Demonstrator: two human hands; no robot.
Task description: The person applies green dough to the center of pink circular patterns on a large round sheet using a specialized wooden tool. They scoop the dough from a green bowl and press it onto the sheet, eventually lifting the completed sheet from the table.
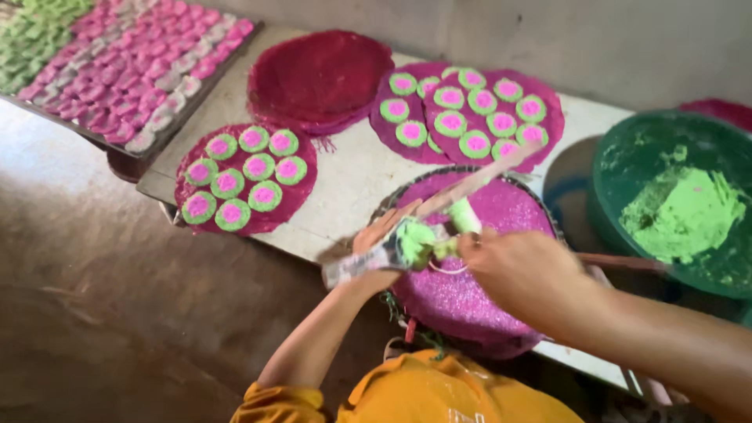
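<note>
Nearby, green bowl (pixel 627 157) holds green paste (pixel 681 211); pink-green discs (pixel 243 176) fill mats (pixel 301 192).

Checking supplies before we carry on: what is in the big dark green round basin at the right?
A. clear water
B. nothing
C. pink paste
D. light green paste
D: the big dark green round basin holds a mound of light green paste, smeared up its inner wall.

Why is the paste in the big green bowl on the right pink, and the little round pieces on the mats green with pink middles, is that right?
Not quite. In the head view the paste in the green bowl on the right is bright green, not pink. The rest is right: the little round pieces on the mats are green with pink middles.
</note>
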